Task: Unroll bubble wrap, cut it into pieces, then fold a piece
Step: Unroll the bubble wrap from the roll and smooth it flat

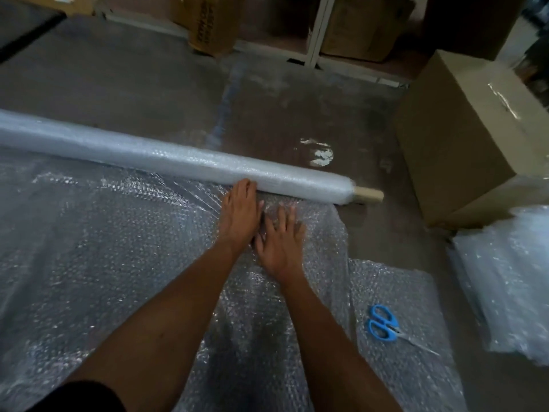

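A long roll of bubble wrap (pixel 166 157) lies across the floor, its cardboard core (pixel 368 194) sticking out at the right end. An unrolled sheet (pixel 89 248) spreads from it toward me. My left hand (pixel 240 215) lies flat on the sheet with straight fingers, fingertips touching the roll. My right hand (pixel 280 239) presses flat on the sheet just beside it, fingers spread. Blue-handled scissors (pixel 386 324) lie on a separate piece of bubble wrap (pixel 416 292) to my right.
A large cardboard box (pixel 463 138) stands at the right. A stack of bubble wrap pieces (pixel 511 281) lies at the far right. Shelves with boxes (pixel 356 28) run along the back. Bare concrete floor (pixel 133 84) lies beyond the roll.
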